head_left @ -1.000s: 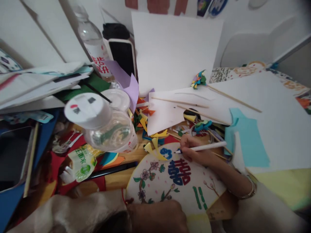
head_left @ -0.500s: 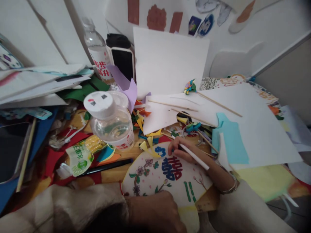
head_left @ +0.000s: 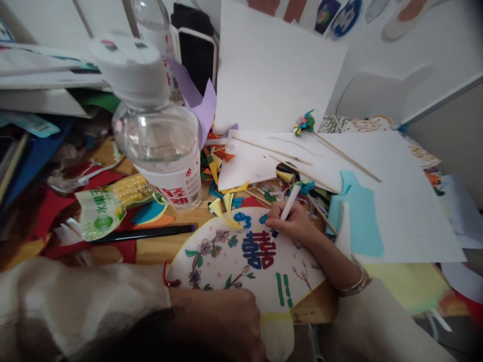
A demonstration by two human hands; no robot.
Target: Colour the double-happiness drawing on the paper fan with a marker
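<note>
Head view: my right hand (head_left: 290,221) is clamped on the white pen (head_left: 290,205), fingers and thumb together round its barrel; the pen leans away and to the right, its dark tip down at the fan (head_left: 234,269), just above the red half of the character (head_left: 259,250); I cannot tell whether tip and fan touch. My left hand (head_left: 222,319) lies curled over the fan's lower part; whether its fingers close on anything, I cannot see. The fan lies face up on the table (head_left: 317,306), between and under my hands; a blue cloud (head_left: 242,219) sits near its top edge, blossoms (head_left: 204,247) run down its left side, and green bars (head_left: 284,290) stand at lower right. Left of the fan are a black pen (head_left: 143,233) and a corn wrapper (head_left: 101,211); a bottle (head_left: 166,151) stands beyond them, before a phone (head_left: 198,58) and lilac paper (head_left: 206,110). Right of my right hand, teal paper (head_left: 364,221) lies on a white sheet (head_left: 411,201); farther back, a pinwheel (head_left: 304,122) rests before an upright sheet (head_left: 279,75).
</note>
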